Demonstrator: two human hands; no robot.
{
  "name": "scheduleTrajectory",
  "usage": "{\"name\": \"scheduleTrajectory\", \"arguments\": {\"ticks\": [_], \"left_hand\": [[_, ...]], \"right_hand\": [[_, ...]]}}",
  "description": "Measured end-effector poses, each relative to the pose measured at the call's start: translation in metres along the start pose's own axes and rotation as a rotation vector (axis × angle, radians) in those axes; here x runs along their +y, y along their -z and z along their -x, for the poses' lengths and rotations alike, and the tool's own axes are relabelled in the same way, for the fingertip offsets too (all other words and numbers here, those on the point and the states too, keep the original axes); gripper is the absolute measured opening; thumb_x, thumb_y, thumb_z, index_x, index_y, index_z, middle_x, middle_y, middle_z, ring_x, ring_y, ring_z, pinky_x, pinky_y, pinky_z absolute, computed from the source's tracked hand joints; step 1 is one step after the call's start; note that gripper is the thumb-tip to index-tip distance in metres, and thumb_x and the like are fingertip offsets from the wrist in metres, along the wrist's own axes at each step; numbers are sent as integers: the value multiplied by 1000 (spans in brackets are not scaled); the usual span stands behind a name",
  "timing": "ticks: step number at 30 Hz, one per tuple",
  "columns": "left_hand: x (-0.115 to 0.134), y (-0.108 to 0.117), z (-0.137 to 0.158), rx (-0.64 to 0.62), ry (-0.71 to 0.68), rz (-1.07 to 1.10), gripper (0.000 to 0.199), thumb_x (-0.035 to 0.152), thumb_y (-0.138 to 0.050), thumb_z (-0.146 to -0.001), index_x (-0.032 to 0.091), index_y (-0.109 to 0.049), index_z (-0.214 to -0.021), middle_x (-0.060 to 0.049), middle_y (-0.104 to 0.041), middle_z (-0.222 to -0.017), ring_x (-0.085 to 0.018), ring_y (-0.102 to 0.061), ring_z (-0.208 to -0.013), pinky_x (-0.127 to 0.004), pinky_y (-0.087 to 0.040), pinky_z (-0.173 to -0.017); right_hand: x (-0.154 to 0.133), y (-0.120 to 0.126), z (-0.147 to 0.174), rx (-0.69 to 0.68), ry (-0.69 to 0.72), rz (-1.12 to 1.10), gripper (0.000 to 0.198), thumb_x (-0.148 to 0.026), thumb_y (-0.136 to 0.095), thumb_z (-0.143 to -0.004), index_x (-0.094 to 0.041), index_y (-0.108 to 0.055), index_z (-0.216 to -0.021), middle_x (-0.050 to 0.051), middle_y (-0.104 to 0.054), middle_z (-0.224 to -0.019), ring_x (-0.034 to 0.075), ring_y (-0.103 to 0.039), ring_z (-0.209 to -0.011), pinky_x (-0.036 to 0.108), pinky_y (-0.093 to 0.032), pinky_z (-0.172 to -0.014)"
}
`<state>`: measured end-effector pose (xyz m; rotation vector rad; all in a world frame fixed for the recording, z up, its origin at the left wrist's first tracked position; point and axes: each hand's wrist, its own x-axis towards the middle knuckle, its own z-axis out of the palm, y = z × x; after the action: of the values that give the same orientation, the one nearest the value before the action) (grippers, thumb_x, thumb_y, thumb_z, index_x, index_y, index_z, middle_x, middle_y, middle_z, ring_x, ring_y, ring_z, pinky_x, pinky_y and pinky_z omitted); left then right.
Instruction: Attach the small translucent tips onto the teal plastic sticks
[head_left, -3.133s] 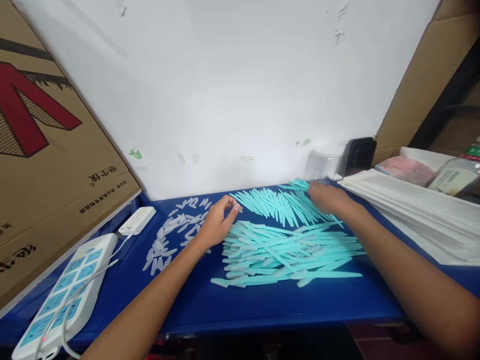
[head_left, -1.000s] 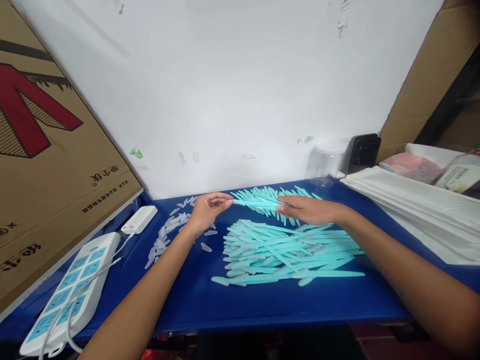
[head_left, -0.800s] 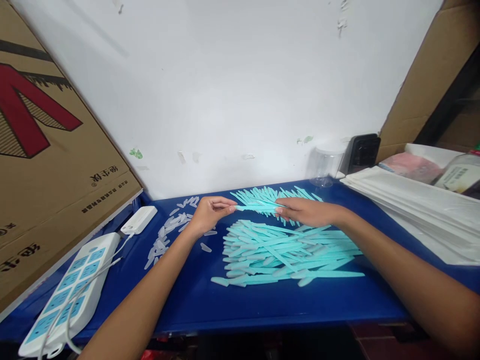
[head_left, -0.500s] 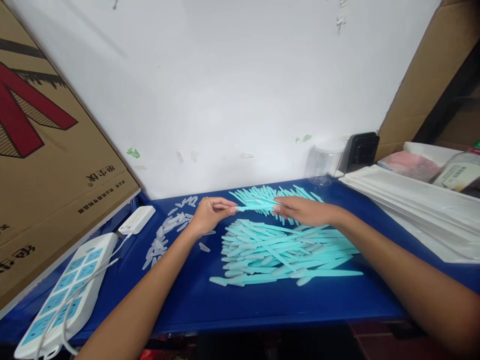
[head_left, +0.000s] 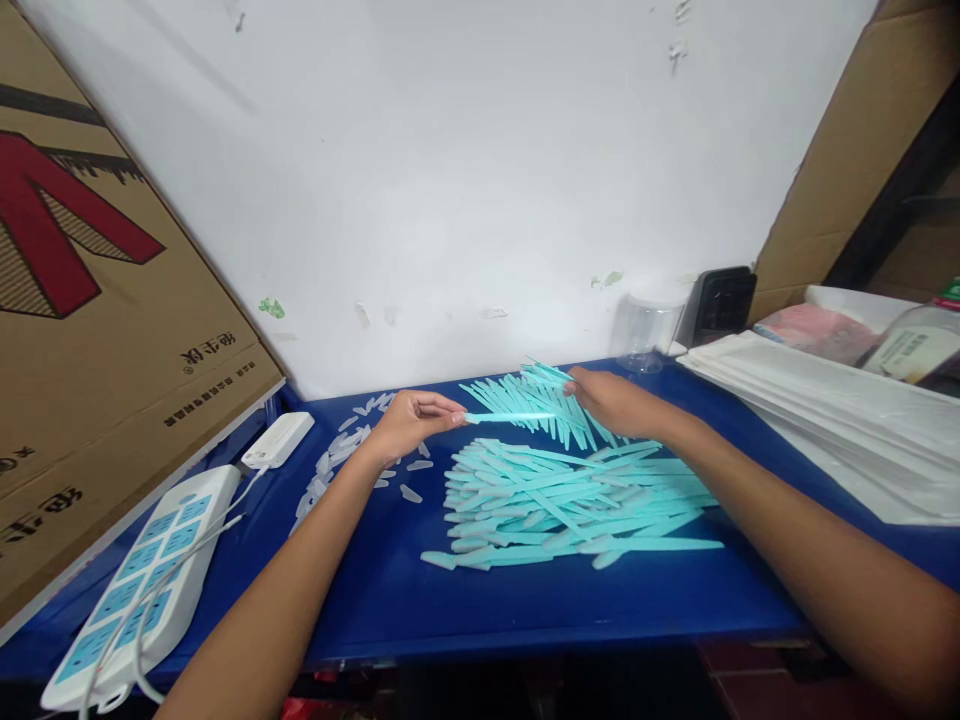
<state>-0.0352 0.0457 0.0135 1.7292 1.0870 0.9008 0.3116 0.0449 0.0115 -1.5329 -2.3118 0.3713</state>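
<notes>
My left hand point(head_left: 412, 425) pinches one turquoise eyebrow razor point(head_left: 510, 417) by its left end, holding it level over the table. To its right, my right hand point(head_left: 611, 402) has its fingers closed on a small bunch of eyebrow razors point(head_left: 546, 375) that point up and left. Beneath both hands lies the rear pile of turquoise razors point(head_left: 517, 400), partly covered by the right hand. Closer to me is a larger heap of razors point(head_left: 540, 500) with pale caps on their left ends. Loose translucent caps point(head_left: 334, 455) are scattered left of and behind my left wrist.
A white power strip point(head_left: 135, 590) with cables and a small white adapter point(head_left: 277, 440) occupy the left side. The blue table point(head_left: 420, 620) meets a white wall. A clear jar point(head_left: 649, 330), a black object point(head_left: 724, 303) and stacked white sheets point(head_left: 832, 430) stand right. A cardboard box point(head_left: 135, 360) borders the left.
My right hand has come away from the single razor and moved slightly right and up, with the bunch now raised. My left hand keeps its razor and has shifted slightly left.
</notes>
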Motion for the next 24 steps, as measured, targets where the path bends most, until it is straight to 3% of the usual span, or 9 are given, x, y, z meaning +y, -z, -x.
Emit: {"name": "scheduleTrajectory", "arguments": {"ticks": [4, 10, 15, 19, 22, 24], "left_hand": [[5, -9, 4, -144, -13, -74, 32, 47, -85, -73, 21, -84, -91, -12, -80, -86, -30, -76, -84, -37, -60, -74], [14, -18, 9, -240, -108, -220, 29, 48, -81, -76, 24, -85, -90, -10, -78, -80, -24, -71, -69, -33, -53, -61], [12, -17, 8, -267, -155, -275, 29, 49, -78, -78, 25, -85, -93, -10, -79, -85, -23, -68, -71, -32, -50, -61], [3, -5, 3, -147, -147, -384, 30, 51, -71, -84, 24, -84, -87, -7, -77, -77, -20, -63, -63, -29, -44, -57], [-5, 11, -2, 58, -180, -621, 25, 46, -71, -83, 24, -82, -77, -6, -72, -67, -20, -59, -61, -29, -41, -59], [-9, 23, -3, 87, -131, -797, 22, 42, -71, -81, 22, -80, -77, -5, -70, -66, -20, -59, -62, -28, -39, -59]], "right_hand": [[7, -6, -4, 61, 7, 22, 28, -35, -30, -107, -19, -52, -101, 20, -72, -110, 30, -68, -100, 34, -44, -78], [4, -7, -6, 89, 18, -25, 34, -39, -29, -108, -19, -56, -103, 19, -73, -116, 32, -67, -106, 36, -44, -82], [-4, -5, -5, 138, 77, -131, 45, -50, -31, -106, -19, -63, -97, 12, -74, -98, 28, -67, -91, 33, -42, -78], [-11, -2, -4, 142, 156, -226, 54, -58, -29, -104, -20, -59, -80, 3, -62, -72, 21, -57, -68, 30, -38, -68], [-14, -2, -4, 117, 170, -275, 53, -60, -31, -103, -20, -58, -80, 1, -56, -67, 19, -52, -64, 30, -37, -65], [-13, -3, -4, 113, 154, -279, 52, -60, -32, -103, -21, -56, -78, 0, -55, -66, 18, -51, -63, 29, -35, -63]]}}
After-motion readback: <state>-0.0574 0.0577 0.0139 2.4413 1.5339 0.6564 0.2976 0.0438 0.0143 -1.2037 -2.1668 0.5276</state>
